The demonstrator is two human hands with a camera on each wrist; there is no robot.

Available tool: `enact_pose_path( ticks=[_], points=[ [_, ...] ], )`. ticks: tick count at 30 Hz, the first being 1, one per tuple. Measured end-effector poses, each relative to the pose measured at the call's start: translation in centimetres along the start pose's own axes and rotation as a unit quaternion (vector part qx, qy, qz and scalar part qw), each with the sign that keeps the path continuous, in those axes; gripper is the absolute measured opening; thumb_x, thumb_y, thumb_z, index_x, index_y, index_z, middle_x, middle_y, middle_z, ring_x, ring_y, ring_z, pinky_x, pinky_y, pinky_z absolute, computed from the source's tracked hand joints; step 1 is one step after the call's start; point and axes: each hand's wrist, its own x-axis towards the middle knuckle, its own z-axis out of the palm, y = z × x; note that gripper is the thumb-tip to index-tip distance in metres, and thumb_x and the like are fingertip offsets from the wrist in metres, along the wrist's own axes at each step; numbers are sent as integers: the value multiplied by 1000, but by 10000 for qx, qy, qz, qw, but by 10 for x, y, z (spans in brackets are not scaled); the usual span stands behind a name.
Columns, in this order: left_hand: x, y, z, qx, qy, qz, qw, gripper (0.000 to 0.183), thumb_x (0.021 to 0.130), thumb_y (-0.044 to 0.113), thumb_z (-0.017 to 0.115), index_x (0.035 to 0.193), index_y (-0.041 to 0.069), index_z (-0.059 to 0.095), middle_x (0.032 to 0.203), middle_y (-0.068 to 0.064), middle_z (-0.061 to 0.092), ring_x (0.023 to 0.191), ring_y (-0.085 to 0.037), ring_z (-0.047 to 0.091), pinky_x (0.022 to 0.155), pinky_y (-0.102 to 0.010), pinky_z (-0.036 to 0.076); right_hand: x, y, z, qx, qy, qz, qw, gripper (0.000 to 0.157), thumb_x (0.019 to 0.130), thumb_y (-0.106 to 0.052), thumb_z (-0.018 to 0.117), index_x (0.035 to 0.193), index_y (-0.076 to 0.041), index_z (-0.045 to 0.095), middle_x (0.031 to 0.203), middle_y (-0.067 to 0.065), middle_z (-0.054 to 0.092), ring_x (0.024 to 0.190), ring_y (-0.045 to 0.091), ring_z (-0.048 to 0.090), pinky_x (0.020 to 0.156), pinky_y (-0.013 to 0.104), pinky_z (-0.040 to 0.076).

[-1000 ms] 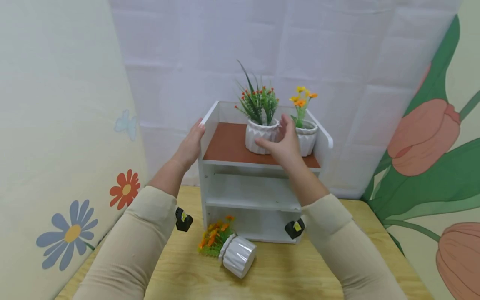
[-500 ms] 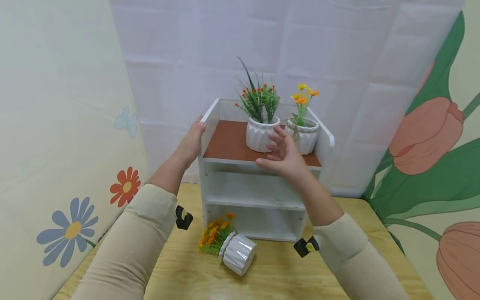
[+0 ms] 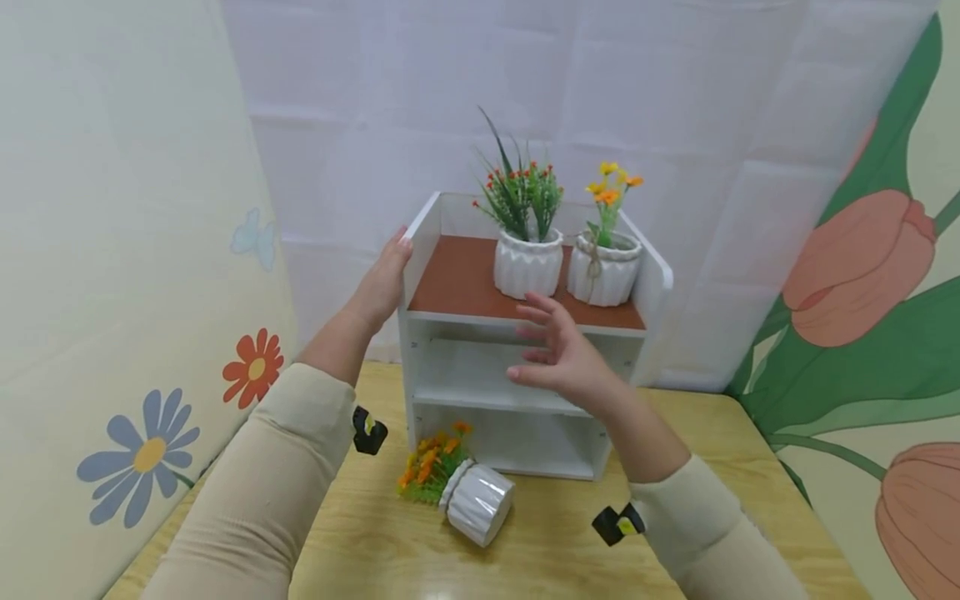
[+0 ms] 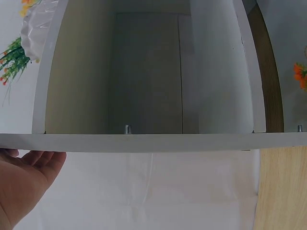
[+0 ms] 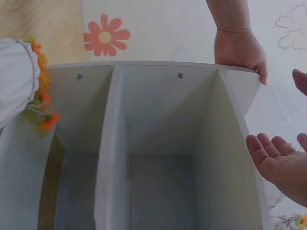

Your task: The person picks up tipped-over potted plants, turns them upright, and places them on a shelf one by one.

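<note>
My left hand (image 3: 384,283) holds the left side panel of a small white shelf (image 3: 495,401); in the right wrist view a digit hooks over that panel's edge. In the left wrist view, the fingers (image 4: 48,163) lie against its outer face. My right hand (image 3: 566,358) hovers before the shelf's upper compartment, holding nothing, fingers spread and loosely bent. On the brown top board stand a white pot with red-flowered grass (image 3: 528,262) and, to its right, a white pot with yellow-orange flowers (image 3: 603,271).
A third white pot with orange flowers (image 3: 477,502) lies on its side on the wooden table (image 3: 555,550), before the shelf's lower left. White cloth (image 3: 360,125) hangs behind. A printed flower wall (image 3: 135,250) stands at left, another with tulips (image 3: 847,267) at right.
My right hand has drawn away from the pots on top, back and down to before the upper compartment. The left hand stays on the side panel.
</note>
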Motion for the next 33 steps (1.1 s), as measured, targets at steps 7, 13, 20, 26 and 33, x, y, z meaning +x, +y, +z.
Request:
enact_pose_path(
  ticks=[7,13,20,26,33],
  points=[
    [3,0,0,31,15,-36,10000,61,104,48,13,159,24,1,165,-12,11,149,-35,15,119,-61,13,-7,17,11,-78,-272,93,9996,93,81,4,72,155,-10,16,158,19,26,139,44,36,109,57,38],
    [3,-1,-1,39,28,116,9999,62,105,45,13,159,19,1,166,-10,5,152,-32,9,121,-58,8,-14,32,23,-106,-402,284,9987,92,82,2,73,154,-11,19,157,20,28,139,45,36,109,55,39],
    [4,-1,-1,126,82,152,9998,61,105,43,14,159,17,3,166,-8,5,153,-30,7,122,-55,7,-23,48,34,4,-569,399,9976,91,82,-1,75,155,-10,20,157,21,29,138,44,38,109,55,39],
    [4,-1,-1,81,79,139,9998,61,105,45,14,159,20,3,166,-7,5,153,-29,7,122,-55,7,-32,67,43,41,-818,604,9948,90,85,-10,76,155,-12,19,157,19,29,138,40,39,109,56,38],
    [4,-2,0,28,72,164,9998,61,105,44,13,160,20,2,167,-6,5,153,-28,7,122,-54,7,-40,86,56,-88,-941,831,9921,90,84,-15,77,155,-12,21,156,16,32,137,40,39,108,53,40]
  ],
)
